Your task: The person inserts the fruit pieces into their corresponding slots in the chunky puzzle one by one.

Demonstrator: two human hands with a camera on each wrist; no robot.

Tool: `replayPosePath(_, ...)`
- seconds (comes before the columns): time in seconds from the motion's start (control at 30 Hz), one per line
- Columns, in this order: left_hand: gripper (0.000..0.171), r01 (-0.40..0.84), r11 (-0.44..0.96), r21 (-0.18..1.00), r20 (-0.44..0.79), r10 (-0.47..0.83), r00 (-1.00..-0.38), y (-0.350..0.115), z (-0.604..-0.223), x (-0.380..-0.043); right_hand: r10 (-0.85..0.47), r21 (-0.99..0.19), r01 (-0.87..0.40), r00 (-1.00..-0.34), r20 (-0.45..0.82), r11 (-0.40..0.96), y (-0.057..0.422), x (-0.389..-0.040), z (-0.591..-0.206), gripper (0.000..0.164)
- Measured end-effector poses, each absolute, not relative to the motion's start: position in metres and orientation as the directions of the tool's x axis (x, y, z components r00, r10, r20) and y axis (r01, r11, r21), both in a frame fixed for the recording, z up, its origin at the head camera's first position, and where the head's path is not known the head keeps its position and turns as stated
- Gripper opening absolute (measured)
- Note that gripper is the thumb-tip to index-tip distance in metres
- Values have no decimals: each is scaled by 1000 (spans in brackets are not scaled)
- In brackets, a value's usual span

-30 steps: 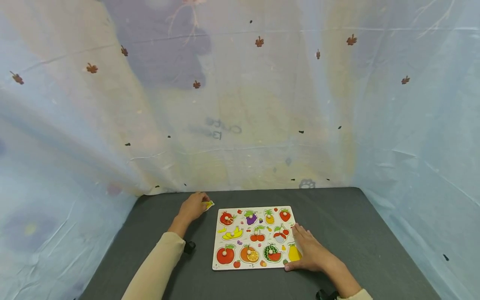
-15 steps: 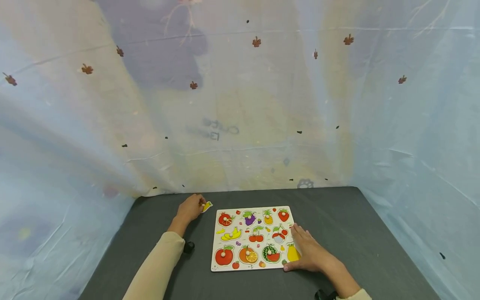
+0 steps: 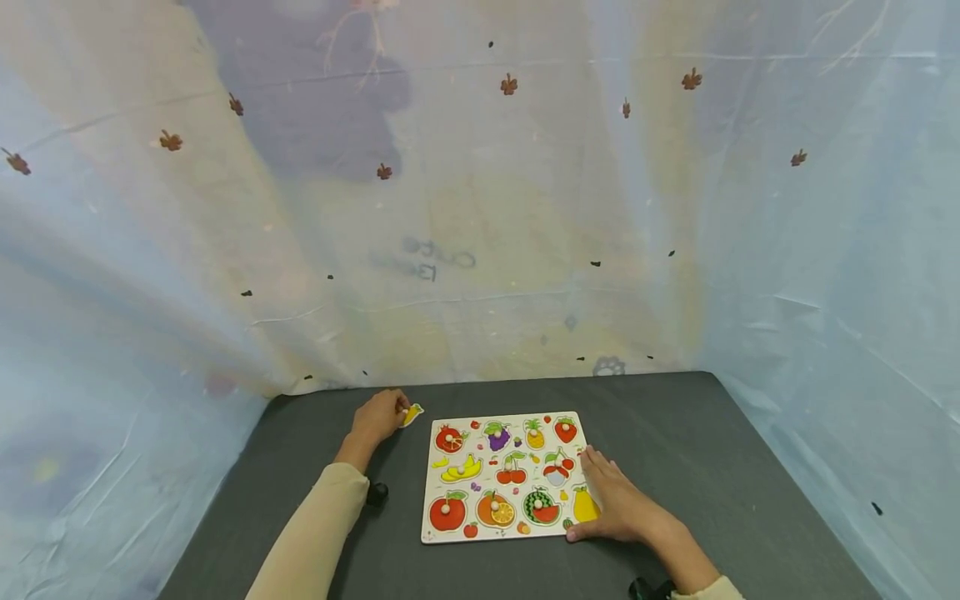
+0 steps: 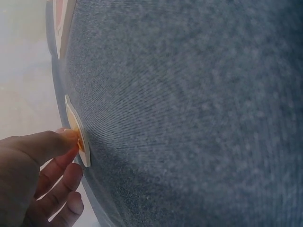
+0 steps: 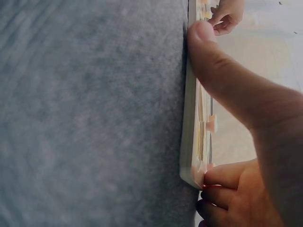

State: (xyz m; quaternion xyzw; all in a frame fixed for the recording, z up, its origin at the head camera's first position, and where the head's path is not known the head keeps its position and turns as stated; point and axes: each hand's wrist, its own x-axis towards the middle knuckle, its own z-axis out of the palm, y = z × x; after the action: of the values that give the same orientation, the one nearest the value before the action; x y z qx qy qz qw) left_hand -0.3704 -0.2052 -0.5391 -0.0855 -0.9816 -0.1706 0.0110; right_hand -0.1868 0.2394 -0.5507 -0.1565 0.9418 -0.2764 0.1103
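Observation:
My left hand is at the back left of the dark cloth, pinching a yellow fruit-shaped puzzle piece between thumb and finger. In the left wrist view that piece lies flat, close over the cloth, with an orange knob under the fingertips. A fruit peg puzzle board, white with knobbed pieces such as bananas, cherries, an orange and a watermelon, lies at the middle. My right hand rests at the board's front right corner, fingers stretched along the right edge and thumb at the front edge. It partly covers a yellow pear piece.
The dark grey cloth spreads around the board on every side. Behind and beside it hangs a pale patterned curtain. A black strap is on the left wrist.
My left hand has turned the yellow piece to a steeper slant and keeps its pinch. The right hand stays on the board. The whole head view has shifted slightly.

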Motion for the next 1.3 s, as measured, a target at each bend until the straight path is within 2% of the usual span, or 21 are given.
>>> replayPosePath(0.33, 9, 169, 929, 328, 45, 163, -986, -205, -540, -366, -374, -567, -240, -918, -132, 788, 239, -185, -546, 137)
replayPosePath(0.67, 7, 198, 929, 313, 81, 182, -980, -194, -534, -357, -353, -642, -199, -928, -120, 741, 246, -181, -548, 134)
replayPosePath(1.07, 10, 281, 906, 316, 144, 247, -958, -175, -521, -339, -355, -641, -199, -927, -123, 741, 253, -179, -547, 131)
replayPosePath(1.3, 12, 311, 898, 310, 141, 281, -949, -159, -514, -327, -332, -653, -150, -929, -164, 742, 254, -180, -547, 129)
